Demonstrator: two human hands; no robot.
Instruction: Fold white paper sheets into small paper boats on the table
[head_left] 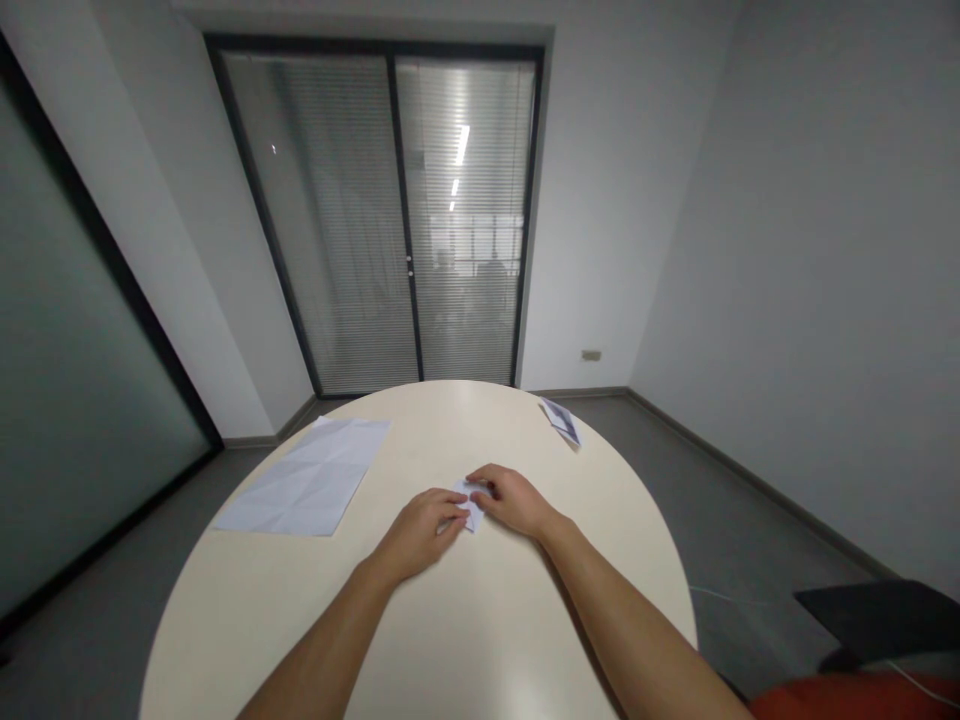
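Note:
A small piece of folded white paper (475, 513) lies on the round table, between my two hands and partly hidden by them. My left hand (426, 530) is closed on its left side, with the fingertips pressed on the paper. From the right, my right hand (514, 497) grips the paper's upper right part with curled thumb and fingers. The fingers cover most of the folds, so the exact shape cannot be made out.
A large creased white sheet (307, 480) lies at the left of the cream table (465, 420). Near the far right edge rests a folded printed paper (561, 422). A black chair part (885, 615) and something red (855, 698) are at lower right.

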